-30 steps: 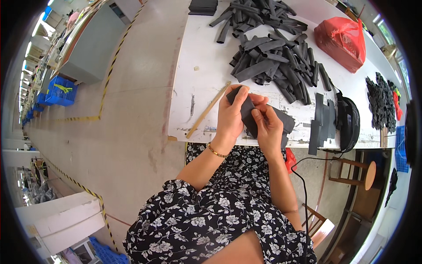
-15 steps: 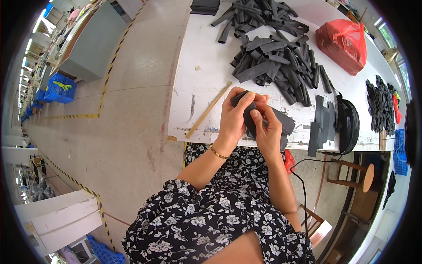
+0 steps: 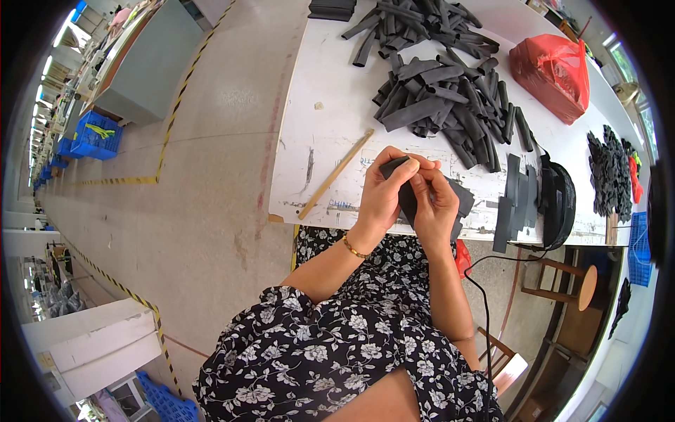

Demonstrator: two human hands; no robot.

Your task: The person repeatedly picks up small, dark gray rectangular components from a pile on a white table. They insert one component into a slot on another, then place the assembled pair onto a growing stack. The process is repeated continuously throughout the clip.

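Note:
Above the near edge of the white table (image 3: 299,151), my left hand (image 3: 380,197) is closed on a flat dark grey foam-like piece (image 3: 406,202). My right hand (image 3: 436,211) pinches the same piece, its thumb and fingers meeting my left thumb at the upper edge. Fingers cover most of the piece. Beneath my right hand lie several flat dark pieces (image 3: 463,200), partly hidden. Left of my hands, a thin wooden stick (image 3: 336,174) rests slanted on the table. Beyond them spreads a heap of dark rolled tubes (image 3: 450,98).
Flat dark strips (image 3: 515,200) lie to the right beside a round black case (image 3: 559,204). A black cord (image 3: 485,295) hangs from the table. Farther back sits a red plastic bag (image 3: 552,77). A wooden stool (image 3: 583,287) stands below the table's right side.
My right thumb and fingers have moved up along the dark piece to meet my left thumb. Both hands have drawn closer together, and the piece shows less.

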